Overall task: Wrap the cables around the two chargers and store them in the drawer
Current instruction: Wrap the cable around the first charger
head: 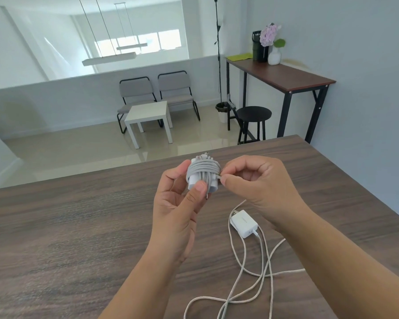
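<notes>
A white charger (203, 174) with its grey cable wound tightly round it is held above the wooden table (78, 226). My left hand (177, 208) grips it from below, thumb on its front. My right hand (256, 180) pinches the cable's end at the bundle's right side. A second white charger (244, 223) lies flat on the table under my right wrist. Its white cable (244, 284) is plugged in and sprawls in loose loops toward the near edge. No drawer shows.
Beyond the table's far edge the floor drops away to a small white side table (148, 116), two grey chairs (154, 93) and a black stool (253, 118). A tall dark desk (283, 74) with a vase stands at the right wall.
</notes>
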Tool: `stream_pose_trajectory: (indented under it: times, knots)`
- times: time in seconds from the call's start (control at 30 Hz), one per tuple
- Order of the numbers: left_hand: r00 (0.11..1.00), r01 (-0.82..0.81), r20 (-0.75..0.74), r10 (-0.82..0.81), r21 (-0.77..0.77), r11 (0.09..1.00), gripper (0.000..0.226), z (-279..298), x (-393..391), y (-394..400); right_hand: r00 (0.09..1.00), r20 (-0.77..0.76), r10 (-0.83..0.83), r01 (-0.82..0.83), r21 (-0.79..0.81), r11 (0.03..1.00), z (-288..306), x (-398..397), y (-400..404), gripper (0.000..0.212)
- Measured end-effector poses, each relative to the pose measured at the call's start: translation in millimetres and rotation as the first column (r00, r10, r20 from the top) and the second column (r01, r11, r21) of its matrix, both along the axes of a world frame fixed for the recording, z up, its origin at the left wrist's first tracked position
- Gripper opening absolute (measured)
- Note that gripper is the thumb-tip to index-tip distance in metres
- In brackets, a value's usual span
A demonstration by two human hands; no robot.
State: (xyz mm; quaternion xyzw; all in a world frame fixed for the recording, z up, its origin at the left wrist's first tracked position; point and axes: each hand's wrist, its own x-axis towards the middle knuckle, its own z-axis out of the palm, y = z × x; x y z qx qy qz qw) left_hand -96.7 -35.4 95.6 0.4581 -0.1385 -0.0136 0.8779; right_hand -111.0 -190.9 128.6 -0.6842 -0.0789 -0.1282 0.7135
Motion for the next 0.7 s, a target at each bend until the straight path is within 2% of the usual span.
stream_pose_trajectory:
  times: [0.2, 0.37, 0.7]
  knots:
    - [1.0, 0.014, 0.021, -0.015, 0.027, 1.0, 0.041, -3.0, 2.5, 5.4, 0.999, 0.001, 0.041, -0.041, -0.044, 0.998, 3.2, -0.1, -4.8, 0.01]
    - [1.0, 0.012, 0.028, -0.012, -0.004, 1.0, 0.054, -3.5, 1.0, 2.8, 0.995, -0.006, 0.097, -0.097, -0.064, 0.993, 8.8, 1.9, -9.5, 0.012]
    - [1.0, -0.007, -0.014, 0.006, -0.068, 0.998, 0.054, -5.6, -1.8, -4.2, 0.994, 0.102, 0.034, -0.022, -0.114, 0.993, 3.9, 1.6, -4.2, 0.011]
